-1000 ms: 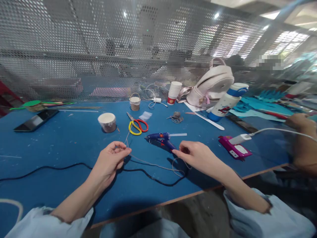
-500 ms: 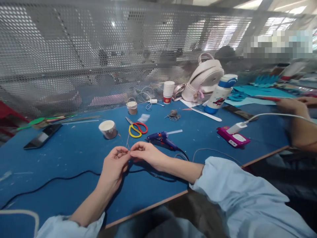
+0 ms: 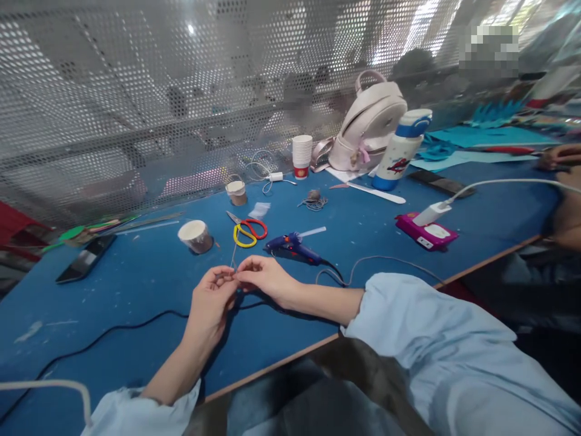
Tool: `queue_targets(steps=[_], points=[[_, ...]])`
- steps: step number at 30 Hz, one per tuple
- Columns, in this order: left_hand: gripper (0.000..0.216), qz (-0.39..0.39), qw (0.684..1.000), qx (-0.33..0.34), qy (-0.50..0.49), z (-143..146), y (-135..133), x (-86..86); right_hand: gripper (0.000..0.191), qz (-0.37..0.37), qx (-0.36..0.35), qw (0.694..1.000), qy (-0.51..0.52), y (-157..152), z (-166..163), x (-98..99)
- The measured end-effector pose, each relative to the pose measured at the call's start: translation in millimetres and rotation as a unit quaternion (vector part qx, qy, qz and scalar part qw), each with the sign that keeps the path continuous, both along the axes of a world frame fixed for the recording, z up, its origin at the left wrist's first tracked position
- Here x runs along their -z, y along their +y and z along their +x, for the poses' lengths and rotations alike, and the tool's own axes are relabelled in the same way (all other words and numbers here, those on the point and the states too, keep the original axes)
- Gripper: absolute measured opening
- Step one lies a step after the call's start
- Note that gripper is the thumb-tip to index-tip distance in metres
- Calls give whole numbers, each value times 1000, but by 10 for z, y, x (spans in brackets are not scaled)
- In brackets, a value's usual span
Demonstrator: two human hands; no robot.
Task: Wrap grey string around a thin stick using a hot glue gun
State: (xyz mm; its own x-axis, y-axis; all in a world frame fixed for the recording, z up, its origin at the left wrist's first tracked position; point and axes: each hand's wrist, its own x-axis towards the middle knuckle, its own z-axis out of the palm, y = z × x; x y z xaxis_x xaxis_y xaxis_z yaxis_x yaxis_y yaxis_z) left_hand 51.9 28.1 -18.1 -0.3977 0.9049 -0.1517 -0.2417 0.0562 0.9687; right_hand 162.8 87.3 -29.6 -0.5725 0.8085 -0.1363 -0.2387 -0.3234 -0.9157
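Note:
Above the blue table, my left hand (image 3: 212, 300) and my right hand (image 3: 267, 280) meet fingertip to fingertip, both closed in a pinch. Between them is a thin pale strand (image 3: 233, 255), one end rising from the fingers towards the scissors; I cannot tell whether it is thread or wire. Scissors (image 3: 247, 232) with one yellow and one red handle lie just beyond my hands. To the right of them rests a blue glue gun (image 3: 295, 247) with a clear glue stick in its back. A roll of white tape (image 3: 195, 236) stands beyond my left hand.
A purple power strip (image 3: 425, 231) with a white plug sits at the right. Further back are stacked paper cups (image 3: 302, 156), a bottle (image 3: 402, 150), a pale backpack (image 3: 370, 124) and a ball of grey string (image 3: 315, 198). A phone (image 3: 86, 259) lies left. Another person's hand (image 3: 563, 157) is far right.
The view has shifted slightly. My hands stay pinched together with the strand, nearly in the same place. The other person's hand has moved towards the right edge.

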Motion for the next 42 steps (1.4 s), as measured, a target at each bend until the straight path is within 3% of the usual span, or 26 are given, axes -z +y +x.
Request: queue_targets(steps=[5, 9, 42], points=[[37, -21, 999, -27, 3, -5, 4, -13, 9, 25, 28, 999, -19, 8, 7, 13], [35, -17, 999, -29, 2, -15, 1, -19, 4, 3, 26, 1000, -17, 5, 6, 6], [29, -28, 999, 17, -4, -34, -4, 31, 7, 2, -7, 1000, -25, -17, 6, -21]])
